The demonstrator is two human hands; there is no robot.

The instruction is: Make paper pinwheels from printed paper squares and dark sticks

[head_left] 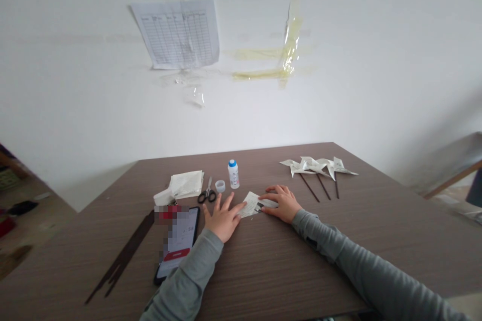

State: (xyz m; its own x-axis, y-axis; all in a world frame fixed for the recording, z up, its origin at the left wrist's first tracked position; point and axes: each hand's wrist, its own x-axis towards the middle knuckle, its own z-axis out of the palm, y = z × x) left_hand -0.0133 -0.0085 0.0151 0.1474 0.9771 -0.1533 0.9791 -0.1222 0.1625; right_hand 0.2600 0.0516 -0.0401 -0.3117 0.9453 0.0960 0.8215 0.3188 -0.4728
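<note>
A small piece of printed paper (248, 205) lies on the table between my two hands, with cut or folded flaps at its right. My left hand (222, 219) rests with spread fingers at the paper's left edge, its thumb side touching it. From the right, my right hand (283, 204) lies over the paper's other side, fingers stretched out and slightly bent. Just beyond stand a white glue bottle (234, 176) with a blue top and a translucent cap (220, 186). Scissors (207, 195) with black handles lie beyond my left fingers.
Several paper sheets (187, 184) are stacked at the back left of the brown table (301, 271). Left of my forearm are a phone (181, 241) and dark thin sticks (128, 248). Three paper pinwheels (312, 164) on sticks lie at the back right, before the wall.
</note>
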